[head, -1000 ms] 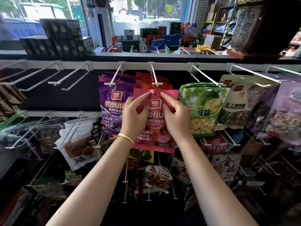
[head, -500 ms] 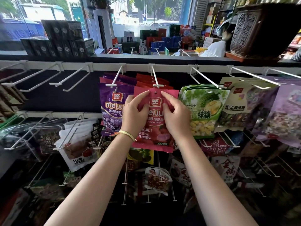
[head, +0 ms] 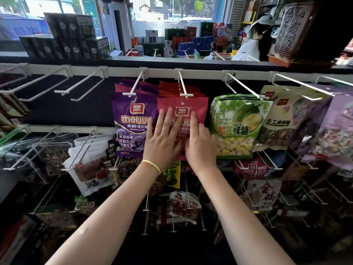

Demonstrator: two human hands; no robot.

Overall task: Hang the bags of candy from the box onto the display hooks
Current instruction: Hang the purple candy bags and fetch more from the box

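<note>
Fingers straight | left hand [head: 163, 142], right hand [head: 199, 145] | pressing red bag [head: 198, 109]

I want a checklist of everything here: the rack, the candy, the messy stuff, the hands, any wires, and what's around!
Surface: white hook rail; two bare hooks at left.
Job's things: red candy bag hangs on its hook, purple candy bag beside it; box not seen.
Clutter: green durian bag, other snack bags lower down.
Grippers: left hand and right hand flat against the red bag.
Cables: nothing seen.
Surroundings: shop window, black boxes, a person.
</note>
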